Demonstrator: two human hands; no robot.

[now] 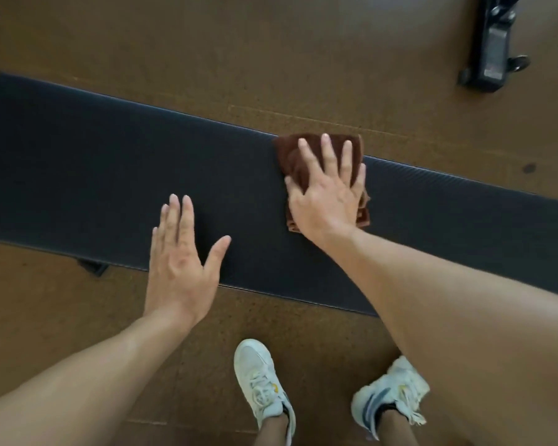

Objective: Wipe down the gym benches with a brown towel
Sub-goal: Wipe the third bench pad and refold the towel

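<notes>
Brown floor (pixel 78 37). Dark padded bench (pixel 78 162) crosses it. Black equipment base (pixel 493 49) beyond the bench, blurred, possibly a machine foot. Right hand (pixel 327 194) pressed flat, fingers spread, on folded brown towel (pixel 295 162) at bench's far edge. Left hand (pixel 181 262) open, empty, at bench's near edge. White sneakers (pixel 261 381) before the bench.

One bench (pixel 110 175), one brown towel (pixel 295 159), two hands, two white shoes, perhaps one black machine base (pixel 493 49).
</notes>
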